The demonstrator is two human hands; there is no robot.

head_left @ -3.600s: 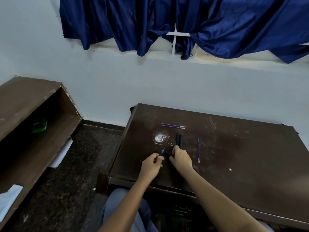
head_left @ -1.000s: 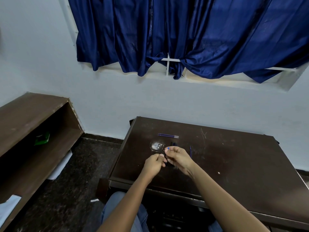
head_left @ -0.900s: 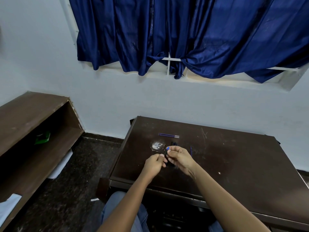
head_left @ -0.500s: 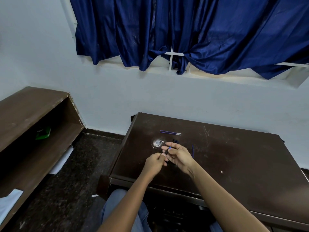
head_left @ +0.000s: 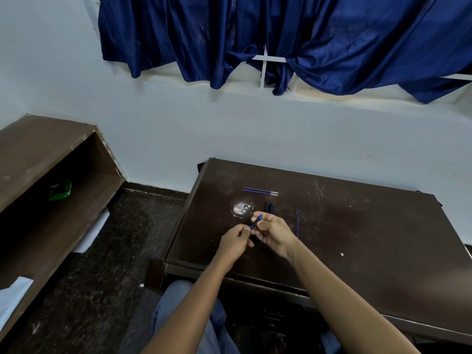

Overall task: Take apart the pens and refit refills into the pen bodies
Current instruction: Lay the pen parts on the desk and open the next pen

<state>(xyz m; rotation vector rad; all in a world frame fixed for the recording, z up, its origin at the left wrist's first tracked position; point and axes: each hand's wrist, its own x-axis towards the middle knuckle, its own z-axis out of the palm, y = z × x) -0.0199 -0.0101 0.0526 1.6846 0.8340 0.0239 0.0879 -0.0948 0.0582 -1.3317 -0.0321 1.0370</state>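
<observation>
Item: pen, slim, blue and dark plastic, held tilted above the bench between both hands. The left hand pinches its near end with the fingers closed on it. The right hand has its fingers curled round the far end. Risks, as judged: a twist or pull could release a tip or spring too small to track, and it might roll off the near edge. A thin refill could bend if forced in off-axis. Smooth plastic may slip in a fingertip pinch. Also listed: paired refills, thin blue rods with pale ends, lying side by side at the far side. Lone refill, just right of the right hand. Barrels, dark, stubby, lying together. Dish, round, clear, glossy, contents too small to tell. Bench surface: dark brown, scratched, slightly shiny.
</observation>
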